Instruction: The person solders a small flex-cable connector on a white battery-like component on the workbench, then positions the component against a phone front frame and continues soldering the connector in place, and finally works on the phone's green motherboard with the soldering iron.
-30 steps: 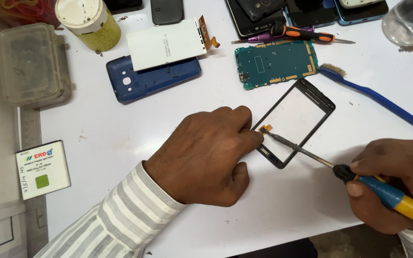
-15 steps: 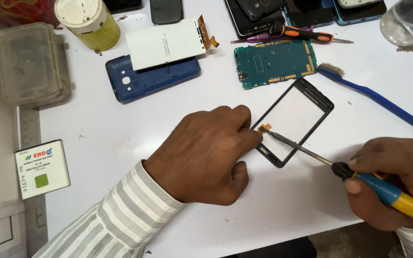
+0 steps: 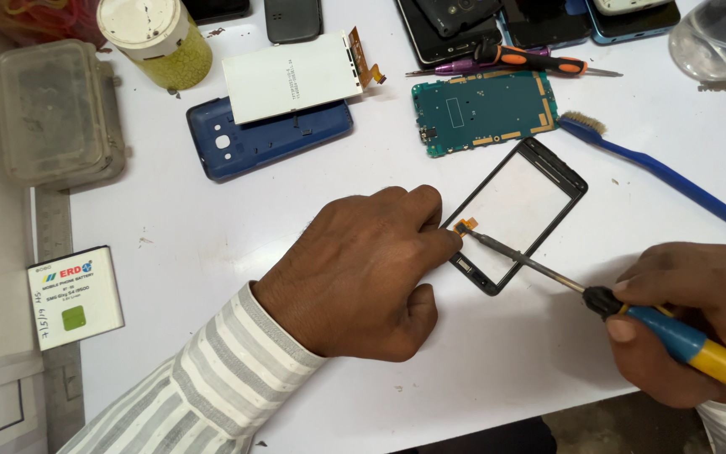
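— Fingers of the right hand [image 3: 691,324] grip a soldering iron [image 3: 632,315]; the left hand [image 3: 363,269], curled, pins the touch-glass frame [image 3: 518,214] on the white table [image 3: 170,210].

— How far along?

— Mid-job, I judge: tip on the orange flex tab [image 3: 465,225]; green circuit board [image 3: 482,111] and blue back cover [image 3: 266,139] lie apart, unassembled.

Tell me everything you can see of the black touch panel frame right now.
The touch panel frame is a thin black rectangle with a clear middle, lying flat and slanted on the white table. A small orange flex tab sits at its left edge. The left hand pins that edge; the tool tip, held by the right hand, meets the tab.
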`<action>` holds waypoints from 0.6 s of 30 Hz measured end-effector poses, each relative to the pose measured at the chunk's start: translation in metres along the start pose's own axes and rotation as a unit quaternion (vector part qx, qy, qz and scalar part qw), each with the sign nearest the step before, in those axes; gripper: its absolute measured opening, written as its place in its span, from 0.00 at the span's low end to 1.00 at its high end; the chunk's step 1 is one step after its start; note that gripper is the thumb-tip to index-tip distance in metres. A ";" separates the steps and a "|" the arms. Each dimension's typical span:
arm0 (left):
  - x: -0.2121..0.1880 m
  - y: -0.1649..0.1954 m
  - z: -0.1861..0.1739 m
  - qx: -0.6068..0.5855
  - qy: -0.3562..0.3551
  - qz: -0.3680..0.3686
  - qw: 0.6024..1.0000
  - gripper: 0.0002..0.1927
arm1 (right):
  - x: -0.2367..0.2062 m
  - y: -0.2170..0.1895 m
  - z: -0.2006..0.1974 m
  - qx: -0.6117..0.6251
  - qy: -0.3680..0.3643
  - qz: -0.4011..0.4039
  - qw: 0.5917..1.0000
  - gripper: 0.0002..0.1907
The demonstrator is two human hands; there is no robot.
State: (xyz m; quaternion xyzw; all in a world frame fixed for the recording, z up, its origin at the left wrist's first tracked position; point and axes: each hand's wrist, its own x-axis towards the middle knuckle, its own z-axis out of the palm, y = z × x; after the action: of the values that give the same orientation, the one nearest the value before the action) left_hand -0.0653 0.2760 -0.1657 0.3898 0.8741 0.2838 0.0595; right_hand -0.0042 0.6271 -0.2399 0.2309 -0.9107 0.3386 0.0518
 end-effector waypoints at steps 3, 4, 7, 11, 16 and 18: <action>0.000 0.000 0.000 -0.003 0.001 0.002 1.000 0.13 | 0.002 0.001 -0.001 0.009 0.000 -0.024 1.000 0.16; 0.000 -0.001 0.000 -0.003 0.002 0.003 1.000 0.13 | 0.002 0.002 -0.001 0.017 0.001 -0.038 0.999 0.17; -0.001 -0.001 0.000 -0.003 0.005 0.006 1.000 0.13 | 0.002 0.002 0.000 0.010 -0.014 -0.026 1.000 0.16; -0.001 -0.002 0.001 -0.002 0.002 0.002 1.000 0.12 | 0.002 0.003 0.002 0.033 0.007 -0.054 0.998 0.16; -0.001 -0.001 0.001 -0.005 0.006 0.004 1.000 0.13 | 0.002 0.003 0.002 0.034 0.002 -0.054 0.998 0.17; -0.001 -0.001 0.001 -0.008 0.005 0.002 1.000 0.13 | -0.002 -0.001 0.004 0.037 0.022 -0.022 0.999 0.17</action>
State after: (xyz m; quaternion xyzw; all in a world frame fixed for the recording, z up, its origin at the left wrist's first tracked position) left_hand -0.0653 0.2753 -0.1676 0.3896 0.8714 0.2927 0.0571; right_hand -0.0020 0.6244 -0.2427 0.2449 -0.8909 0.3759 0.0705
